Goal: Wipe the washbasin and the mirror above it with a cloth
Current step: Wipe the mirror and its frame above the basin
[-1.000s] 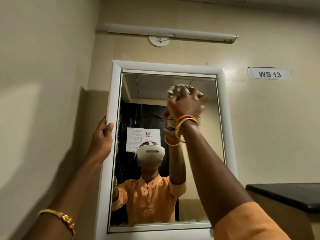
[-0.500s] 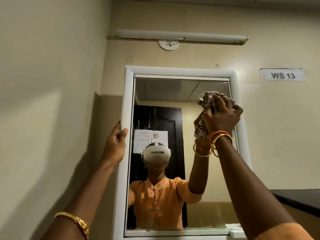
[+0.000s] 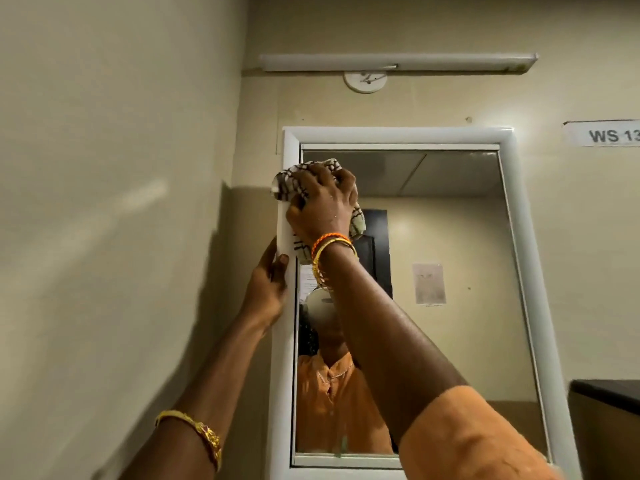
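Fingers of our left hand (image 3: 266, 292) curl round the white frame (image 3: 287, 341) at its left edge, thumb on the front. Rightwards, our right hand (image 3: 320, 206) clenches the bunched checked cloth (image 3: 294, 181) against the mirror (image 3: 450, 271) — upper left corner, lapping the frame. Cloth looks soft, light, yielding; we judge a full-fist hold best. Glass smooth, flat, likely fragile — frame rounded, glossy.

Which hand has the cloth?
The right hand grips the checked cloth; the left hand only holds the white mirror frame.
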